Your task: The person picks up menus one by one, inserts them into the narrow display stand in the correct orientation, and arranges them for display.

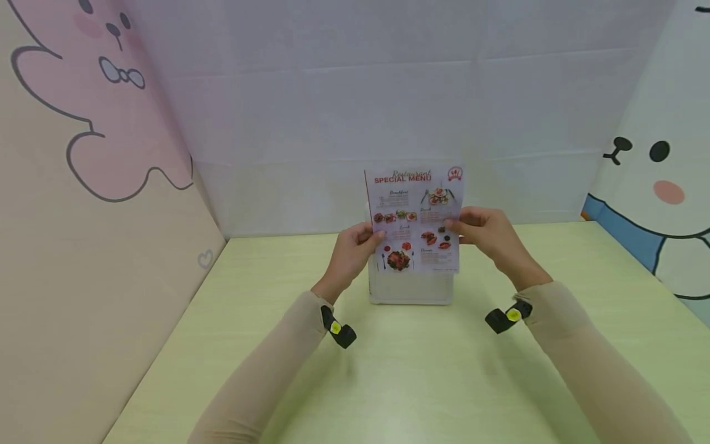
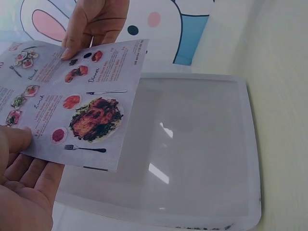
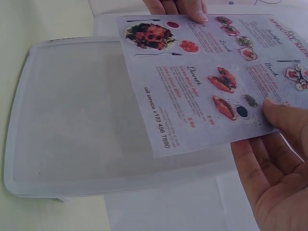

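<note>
A printed restaurant menu sheet (image 1: 416, 228) is held upright between both hands, its printed side facing the head camera. My left hand (image 1: 353, 253) pinches its left edge, thumb over the print and fingers behind. On the opposite edge, my right hand (image 1: 490, 237) pinches it the same way, as the right wrist view shows with the right hand (image 3: 281, 163) at the paper's side. Just behind the menu stands a white-framed, translucent panel (image 1: 410, 288); its upper part is hidden by the sheet. In the left wrist view the panel (image 2: 202, 144) shows glossy reflections and bears no print across its face.
The panel stands on a pale yellow-green table (image 1: 388, 370). A white sheet backdrop (image 1: 344, 117) hangs behind it. Side walls carry cartoon drawings, a pink figure (image 1: 111, 123) at left and a white bear-like face (image 1: 660, 166) at right. Each wrist bears a black strapped camera (image 1: 507, 316).
</note>
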Available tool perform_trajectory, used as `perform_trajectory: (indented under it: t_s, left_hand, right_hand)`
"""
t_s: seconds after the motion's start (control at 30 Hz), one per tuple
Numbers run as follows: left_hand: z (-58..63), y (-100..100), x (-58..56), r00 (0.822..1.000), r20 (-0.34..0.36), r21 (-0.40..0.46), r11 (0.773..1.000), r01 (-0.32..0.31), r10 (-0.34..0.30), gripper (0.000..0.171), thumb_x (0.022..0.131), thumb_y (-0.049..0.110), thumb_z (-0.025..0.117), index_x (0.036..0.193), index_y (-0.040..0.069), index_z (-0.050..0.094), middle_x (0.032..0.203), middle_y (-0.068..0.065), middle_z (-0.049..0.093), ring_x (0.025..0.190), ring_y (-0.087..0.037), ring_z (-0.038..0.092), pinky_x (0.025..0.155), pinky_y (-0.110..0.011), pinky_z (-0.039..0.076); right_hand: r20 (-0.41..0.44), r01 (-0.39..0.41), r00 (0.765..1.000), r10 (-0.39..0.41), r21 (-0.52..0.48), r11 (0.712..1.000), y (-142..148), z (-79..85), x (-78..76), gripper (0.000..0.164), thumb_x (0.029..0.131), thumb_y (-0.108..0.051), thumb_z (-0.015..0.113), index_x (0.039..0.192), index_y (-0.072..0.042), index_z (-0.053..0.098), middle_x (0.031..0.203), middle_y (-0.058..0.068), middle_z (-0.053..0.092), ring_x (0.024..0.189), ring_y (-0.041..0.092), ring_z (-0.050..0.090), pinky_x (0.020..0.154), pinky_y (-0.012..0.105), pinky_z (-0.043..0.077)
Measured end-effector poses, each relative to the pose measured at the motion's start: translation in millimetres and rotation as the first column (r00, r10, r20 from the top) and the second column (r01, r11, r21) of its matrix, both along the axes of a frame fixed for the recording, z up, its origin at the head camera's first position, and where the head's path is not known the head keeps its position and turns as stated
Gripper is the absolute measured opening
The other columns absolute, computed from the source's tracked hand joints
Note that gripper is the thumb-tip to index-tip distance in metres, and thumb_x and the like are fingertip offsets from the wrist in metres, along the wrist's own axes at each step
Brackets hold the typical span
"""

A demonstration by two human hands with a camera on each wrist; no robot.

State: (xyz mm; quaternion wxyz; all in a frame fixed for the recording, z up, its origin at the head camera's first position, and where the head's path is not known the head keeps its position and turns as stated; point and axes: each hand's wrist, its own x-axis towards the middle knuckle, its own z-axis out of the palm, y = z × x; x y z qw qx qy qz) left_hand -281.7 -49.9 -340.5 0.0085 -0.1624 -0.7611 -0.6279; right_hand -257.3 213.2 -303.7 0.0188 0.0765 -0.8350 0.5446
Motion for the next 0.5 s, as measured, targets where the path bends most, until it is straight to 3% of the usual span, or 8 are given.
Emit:
perform_trajectory:
  t_s: [0.23,0.5]
  left_hand:
    - [10.1,1.0,-8.4,0.999,-0.05,-0.014,1.0,-0.018,0.017,0.024,0.095,0.019,0.061,0.113,0.003,0.066,0.108,-0.014,0.071,0.093,-0.022,0.07,0.083,-0.033,0.056]
    - [25.4,2.2,-17.7,0.996,-0.087,0.001,1.0,-0.025,0.025,0.023,0.095,0.018,0.061,0.111,0.002,0.066,0.108,-0.014,0.071,0.093,-0.022,0.069,0.084,-0.033,0.056]
  right_hand:
    - [-0.045,-0.009,0.999,0.007,-0.026,1.0,-0.9,12.0,-5.1,0.043,0.093,-0.027,0.065,0.12,0.005,0.061,0.098,-0.011,0.068,0.083,0.002,0.067,0.079,0.022,0.055]
    - [-0.09,0.015,0.996,-0.017,-0.023,1.0,-3.5,27.7,-10.8,0.042,0.093,-0.028,0.064,0.12,0.004,0.062,0.103,-0.005,0.071,0.083,0.002,0.067,0.079,0.022,0.055]
